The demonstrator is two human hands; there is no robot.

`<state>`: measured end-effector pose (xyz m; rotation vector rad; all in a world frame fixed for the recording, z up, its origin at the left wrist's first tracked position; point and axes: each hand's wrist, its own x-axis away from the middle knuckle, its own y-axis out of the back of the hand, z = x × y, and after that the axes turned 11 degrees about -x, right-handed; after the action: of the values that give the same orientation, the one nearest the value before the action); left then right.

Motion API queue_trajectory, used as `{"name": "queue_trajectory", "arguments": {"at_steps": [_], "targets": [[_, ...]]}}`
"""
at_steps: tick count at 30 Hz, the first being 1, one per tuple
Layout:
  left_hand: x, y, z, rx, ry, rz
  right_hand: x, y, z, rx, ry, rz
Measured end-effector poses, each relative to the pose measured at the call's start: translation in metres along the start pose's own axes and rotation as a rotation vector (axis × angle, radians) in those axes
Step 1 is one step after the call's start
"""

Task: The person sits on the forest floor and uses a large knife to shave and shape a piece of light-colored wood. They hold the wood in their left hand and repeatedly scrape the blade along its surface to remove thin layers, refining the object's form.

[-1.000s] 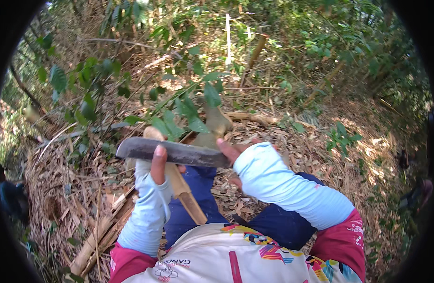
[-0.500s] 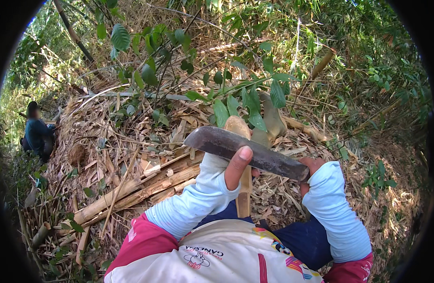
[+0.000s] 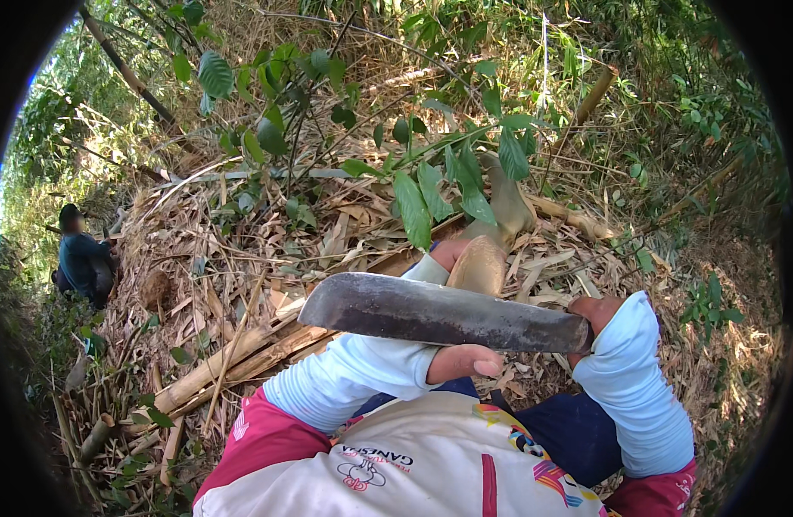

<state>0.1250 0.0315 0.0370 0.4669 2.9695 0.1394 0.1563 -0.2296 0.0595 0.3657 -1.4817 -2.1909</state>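
Observation:
In my right hand point(image 3: 590, 323) is the grip end of a machete. Its broad dark blade point(image 3: 439, 310) points left across my lap, flat side toward me. My left hand point(image 3: 467, 362) is behind the blade, its thumb showing below the lower edge and other fingers above the upper edge. Those fingers lie against a tan wooden piece point(image 3: 481, 265) with a rounded end. Much of that piece and of my left palm is hidden by the blade.
Split bamboo poles point(image 3: 233, 370) lie on dry leaf litter at left. Green leaves point(image 3: 413, 207) hang beyond my hands, near an olive boot-like shape point(image 3: 506, 202). Far left, another person point(image 3: 82, 258) crouches. A cut stump point(image 3: 96, 435) stands at lower left.
The machete has come lower, and its blade reaches farther left and looks larger. My left thumb has gone from over the blade to below it. The wooden piece's rounded end has shifted right and down.

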Motion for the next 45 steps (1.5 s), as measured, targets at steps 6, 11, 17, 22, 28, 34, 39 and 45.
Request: {"name": "queue_trajectory", "arguments": {"at_steps": [6,11,17,22,28,34,39,45], "targets": [[0.003,0.004,0.004,-0.212,-0.124,0.058,0.002,0.006,0.004,-0.068,-0.03,0.018],[-0.003,0.001,0.005,-0.205,-0.294,0.054,0.009,0.005,-0.002,-0.118,0.007,-0.045],[0.001,-0.011,0.003,-0.097,-0.231,-0.011,0.012,0.008,-0.003,-0.198,-0.075,0.002],[0.005,-0.013,0.006,-0.173,-0.184,-0.015,0.015,0.014,0.002,-0.153,-0.084,0.036],[0.002,-0.016,0.008,-0.394,-0.488,-0.057,0.024,0.005,-0.01,-0.178,-0.028,0.012],[0.006,-0.025,0.001,-0.335,-0.365,-0.081,0.03,0.005,-0.01,-0.116,0.011,-0.06],[0.007,-0.032,-0.001,-0.24,-0.268,-0.111,0.035,0.002,-0.012,-0.149,0.003,-0.062],[0.009,-0.032,0.0,-0.313,-0.334,-0.123,0.038,0.005,-0.008,0.002,0.024,-0.051]]}}
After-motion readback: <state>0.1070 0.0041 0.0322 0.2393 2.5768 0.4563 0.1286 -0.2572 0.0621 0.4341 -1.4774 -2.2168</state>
